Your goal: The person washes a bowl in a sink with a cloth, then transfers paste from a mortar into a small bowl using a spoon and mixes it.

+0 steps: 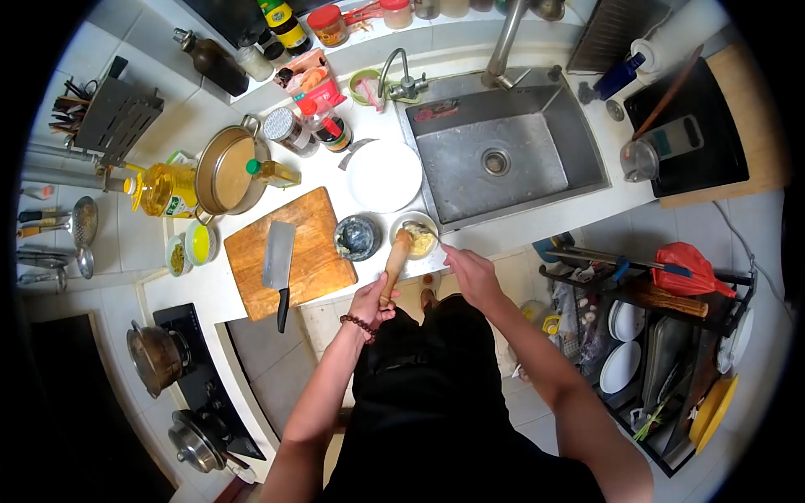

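My left hand (371, 303) is closed around the lower end of a wooden pestle (397, 261), its upper end over the rim of a small white bowl (399, 225). Pale yellow mash (423, 244) lies in that bowl. My right hand (471, 275) grips the handle of a metal spoon (430, 235), whose head is in the bowl near the pestle's tip. Just left of the bowl stands a dark stone mortar (357, 238) with pale residue inside. A cleaver (278, 257) rests on the wooden cutting board (323, 226), its black handle over the near edge.
A white plate (384, 176) lies behind the mortar. The steel sink (537, 155) is to the right. A large pot (226, 172), an oil jug (163, 191) and sauce bottles (329, 132) stand at the back left. Below right is a rack (654, 310) with dishes.
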`<control>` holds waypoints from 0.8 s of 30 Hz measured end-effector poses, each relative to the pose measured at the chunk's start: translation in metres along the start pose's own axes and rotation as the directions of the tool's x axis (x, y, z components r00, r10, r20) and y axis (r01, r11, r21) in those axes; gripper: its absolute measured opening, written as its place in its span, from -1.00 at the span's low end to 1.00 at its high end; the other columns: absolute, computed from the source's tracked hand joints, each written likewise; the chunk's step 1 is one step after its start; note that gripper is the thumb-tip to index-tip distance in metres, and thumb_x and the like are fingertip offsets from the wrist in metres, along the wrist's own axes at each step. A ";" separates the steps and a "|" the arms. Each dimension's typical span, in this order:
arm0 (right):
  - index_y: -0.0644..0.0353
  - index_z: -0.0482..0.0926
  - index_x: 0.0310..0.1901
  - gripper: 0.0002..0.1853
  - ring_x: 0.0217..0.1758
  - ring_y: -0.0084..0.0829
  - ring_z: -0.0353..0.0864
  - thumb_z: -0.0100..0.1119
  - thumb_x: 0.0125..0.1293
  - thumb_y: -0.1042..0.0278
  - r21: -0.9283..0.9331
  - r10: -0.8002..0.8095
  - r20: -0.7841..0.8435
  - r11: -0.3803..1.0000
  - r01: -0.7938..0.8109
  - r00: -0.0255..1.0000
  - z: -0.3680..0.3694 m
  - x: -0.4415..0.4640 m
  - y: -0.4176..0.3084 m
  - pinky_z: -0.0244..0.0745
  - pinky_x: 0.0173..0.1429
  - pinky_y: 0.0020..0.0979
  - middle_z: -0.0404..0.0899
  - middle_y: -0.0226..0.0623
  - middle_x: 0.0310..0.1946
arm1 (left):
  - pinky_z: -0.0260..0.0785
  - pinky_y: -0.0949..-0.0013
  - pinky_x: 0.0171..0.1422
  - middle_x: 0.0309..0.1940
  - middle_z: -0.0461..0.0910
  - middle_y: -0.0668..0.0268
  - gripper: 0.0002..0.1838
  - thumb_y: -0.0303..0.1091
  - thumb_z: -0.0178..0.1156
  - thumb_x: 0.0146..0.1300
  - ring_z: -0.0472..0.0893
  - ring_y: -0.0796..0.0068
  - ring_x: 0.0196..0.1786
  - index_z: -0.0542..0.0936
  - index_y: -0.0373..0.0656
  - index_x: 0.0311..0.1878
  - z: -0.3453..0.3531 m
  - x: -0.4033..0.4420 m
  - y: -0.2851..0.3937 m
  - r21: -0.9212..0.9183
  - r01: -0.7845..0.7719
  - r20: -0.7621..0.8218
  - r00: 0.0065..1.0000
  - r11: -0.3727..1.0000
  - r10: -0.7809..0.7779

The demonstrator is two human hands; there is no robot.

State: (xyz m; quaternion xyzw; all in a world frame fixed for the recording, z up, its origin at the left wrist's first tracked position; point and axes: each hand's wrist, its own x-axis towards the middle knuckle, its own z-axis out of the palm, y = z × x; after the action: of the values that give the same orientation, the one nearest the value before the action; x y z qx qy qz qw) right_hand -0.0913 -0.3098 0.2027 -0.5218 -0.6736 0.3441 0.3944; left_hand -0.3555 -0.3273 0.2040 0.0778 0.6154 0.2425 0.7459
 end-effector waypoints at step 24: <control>0.33 0.60 0.21 -0.64 -0.19 -0.14 0.75 0.10 0.40 0.62 -0.007 0.048 0.013 0.999 -0.048 0.999 0.007 -0.005 0.011 0.66 -0.07 -0.22 0.71 -0.05 -0.24 | 0.15 0.58 -0.49 -0.51 0.29 0.55 -0.42 0.13 -0.14 0.67 0.23 0.70 -0.57 0.48 -0.26 0.24 -0.013 0.010 0.000 -0.304 0.268 0.351 0.923 0.914 -0.154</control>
State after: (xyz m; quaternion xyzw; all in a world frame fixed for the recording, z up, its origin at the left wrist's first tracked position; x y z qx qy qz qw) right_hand -0.0925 -0.3132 0.1892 -0.5369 -0.6646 0.3548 0.3798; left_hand -0.3665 -0.3247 0.1924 -0.0842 0.4387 0.2479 0.8597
